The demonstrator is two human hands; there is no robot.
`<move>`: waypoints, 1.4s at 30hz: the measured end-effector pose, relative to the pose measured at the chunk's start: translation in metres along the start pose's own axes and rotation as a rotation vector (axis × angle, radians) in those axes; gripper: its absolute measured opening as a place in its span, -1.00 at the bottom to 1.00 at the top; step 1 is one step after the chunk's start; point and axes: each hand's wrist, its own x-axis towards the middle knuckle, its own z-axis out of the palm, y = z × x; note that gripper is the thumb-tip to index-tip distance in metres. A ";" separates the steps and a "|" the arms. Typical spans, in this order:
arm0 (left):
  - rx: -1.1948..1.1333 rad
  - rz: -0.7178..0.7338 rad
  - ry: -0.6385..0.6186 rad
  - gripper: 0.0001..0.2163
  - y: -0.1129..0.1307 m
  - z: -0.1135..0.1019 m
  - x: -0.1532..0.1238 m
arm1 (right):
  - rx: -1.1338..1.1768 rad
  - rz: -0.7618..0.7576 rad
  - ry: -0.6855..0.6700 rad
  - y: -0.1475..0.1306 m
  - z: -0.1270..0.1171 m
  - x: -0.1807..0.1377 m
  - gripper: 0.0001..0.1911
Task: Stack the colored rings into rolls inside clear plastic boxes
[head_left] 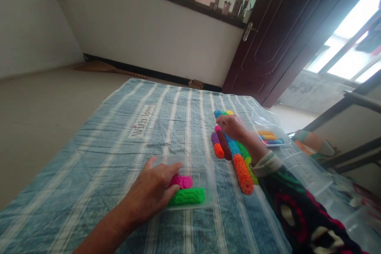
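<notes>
1. Head view: at six o'clock, the pink roll [185,182] in the clear box [210,184] is straddled by the left hand [159,182]; grip cannot be told.
2. Near three, the right hand [234,126] is curled, contents hidden; the long orange roll [243,174] could be knocked by the sleeve [290,196].

At four o'clock, a dark right sleeve [297,210] patterned in green, pinkish red and cream ends in a pale cuff [268,164]; the left forearm [119,218], at seven o'clock, is bare.
</notes>
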 end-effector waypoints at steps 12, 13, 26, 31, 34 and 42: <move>-0.111 -0.006 0.135 -0.69 -0.010 -0.002 0.000 | -0.173 -0.088 -0.265 0.031 0.023 0.054 -0.63; -0.136 -0.010 0.171 -0.70 -0.012 -0.002 0.000 | -0.175 -0.099 -0.273 0.031 0.023 0.056 -0.63; -0.462 -0.274 0.441 -0.67 -0.023 -0.025 0.002 | -0.140 -0.108 -0.405 0.032 0.021 0.073 -0.54; -0.628 -0.463 0.520 -0.61 -0.032 -0.034 0.002 | -0.083 -0.022 -0.525 0.030 0.020 0.082 -0.42; -0.776 -0.514 0.573 -0.64 -0.044 -0.029 0.004 | -0.050 -0.002 -0.586 0.028 0.018 0.086 -0.43; -0.998 -0.596 0.616 -0.73 -0.066 -0.010 0.012 | 0.007 0.002 -0.668 0.037 0.022 0.100 -0.51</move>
